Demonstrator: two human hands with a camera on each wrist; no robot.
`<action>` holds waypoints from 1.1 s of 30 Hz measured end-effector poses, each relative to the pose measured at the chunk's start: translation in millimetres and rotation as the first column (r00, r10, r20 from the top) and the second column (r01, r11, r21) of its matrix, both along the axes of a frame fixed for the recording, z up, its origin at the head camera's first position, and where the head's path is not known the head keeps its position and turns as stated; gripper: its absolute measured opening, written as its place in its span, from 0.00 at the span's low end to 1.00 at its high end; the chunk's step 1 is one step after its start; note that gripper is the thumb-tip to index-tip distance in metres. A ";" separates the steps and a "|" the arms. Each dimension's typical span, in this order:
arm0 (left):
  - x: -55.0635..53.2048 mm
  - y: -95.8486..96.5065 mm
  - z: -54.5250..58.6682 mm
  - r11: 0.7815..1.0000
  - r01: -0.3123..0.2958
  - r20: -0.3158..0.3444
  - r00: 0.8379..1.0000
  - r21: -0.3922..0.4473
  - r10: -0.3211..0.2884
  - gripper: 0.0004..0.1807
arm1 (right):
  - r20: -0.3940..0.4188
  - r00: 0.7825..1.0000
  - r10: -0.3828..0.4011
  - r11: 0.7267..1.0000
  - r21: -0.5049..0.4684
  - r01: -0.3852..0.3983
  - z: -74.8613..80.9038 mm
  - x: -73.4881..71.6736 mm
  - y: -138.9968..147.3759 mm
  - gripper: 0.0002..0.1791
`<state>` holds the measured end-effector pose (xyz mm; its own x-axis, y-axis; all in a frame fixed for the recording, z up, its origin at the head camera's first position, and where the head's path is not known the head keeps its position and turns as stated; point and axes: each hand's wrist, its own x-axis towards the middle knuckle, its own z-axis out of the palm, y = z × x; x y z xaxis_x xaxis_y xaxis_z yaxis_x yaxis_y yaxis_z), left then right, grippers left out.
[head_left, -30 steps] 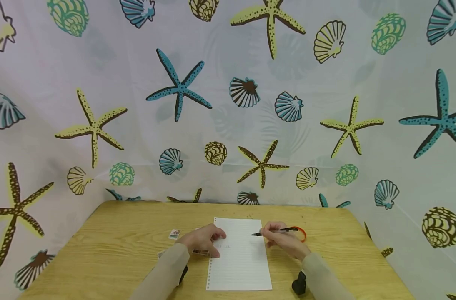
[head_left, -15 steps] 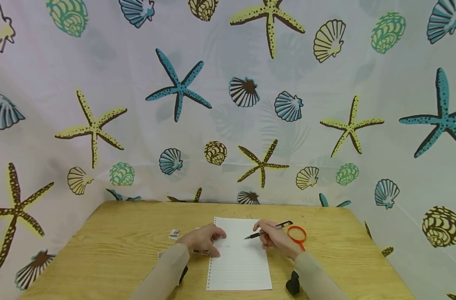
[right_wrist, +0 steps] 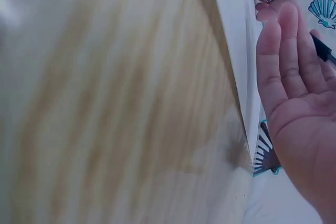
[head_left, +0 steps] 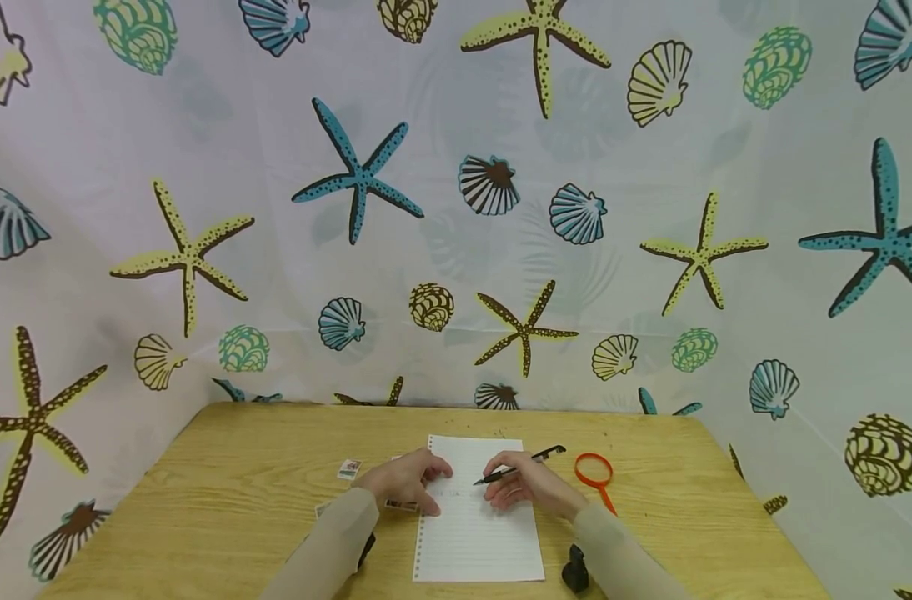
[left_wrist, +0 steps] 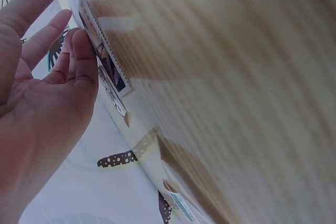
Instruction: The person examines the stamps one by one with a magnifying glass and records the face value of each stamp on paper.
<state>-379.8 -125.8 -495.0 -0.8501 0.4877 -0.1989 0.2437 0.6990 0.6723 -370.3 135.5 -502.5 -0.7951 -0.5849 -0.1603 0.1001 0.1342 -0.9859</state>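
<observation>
A lined sheet of paper (head_left: 477, 546) with punched holes down its left side lies on the wooden table, bearing a short line of faint writing near its upper left. My left hand (head_left: 403, 479) rests at the sheet's left edge, its fingertips on the margin. Over the middle of the page, my right hand (head_left: 527, 483) pinches a black pen (head_left: 549, 452), tip pointing left, close to the end of the writing. In the right wrist view, part of the pen (right_wrist: 323, 50) shows behind the fingers. Under and beside the left hand lie small stamps, one stamp (left_wrist: 105, 53) right by its fingers.
An orange-red magnifying glass (head_left: 593, 471) lies to the right of the right hand. Another stamp (head_left: 348, 468) sits left of the left hand. The wooden table (head_left: 223, 492) meets a shell-and-starfish patterned cloth (head_left: 441, 250) at its back and sides.
My right hand has moved left across the page with the pen, whose tip has come down toward the writing. The magnifying glass is now uncovered. The left hand stays in place.
</observation>
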 end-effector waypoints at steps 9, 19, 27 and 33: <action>0.9 -1.3 1.8 1.000 -0.007 -0.004 1.000 0.004 0.007 0.28 | -0.068 0.998 -0.006 0.996 0.087 0.012 -2.8 -3.7 -13.4 0.16; -0.8 -0.9 -0.4 0.999 0.027 0.002 1.000 0.016 -0.027 0.29 | -0.118 0.993 -0.021 0.991 0.131 0.036 -4.0 -5.0 -18.0 0.11; 1.2 0.6 0.9 1.000 0.012 -0.002 1.000 0.001 -0.012 0.29 | -0.139 0.990 -0.038 0.986 0.156 0.060 -6.6 -7.8 -17.2 0.11; 0.6 -0.2 0.3 1.000 0.014 -0.014 1.000 -0.005 -0.014 0.29 | -0.149 0.988 -0.037 0.981 0.185 0.065 -7.9 -9.6 -17.2 0.10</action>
<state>-379.1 -126.0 -494.7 -0.8458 0.4989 -0.1892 0.2633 0.6987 0.6652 -380.0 118.3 -510.5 -0.8461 -0.5129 -0.1451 -0.0300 0.3176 -0.9478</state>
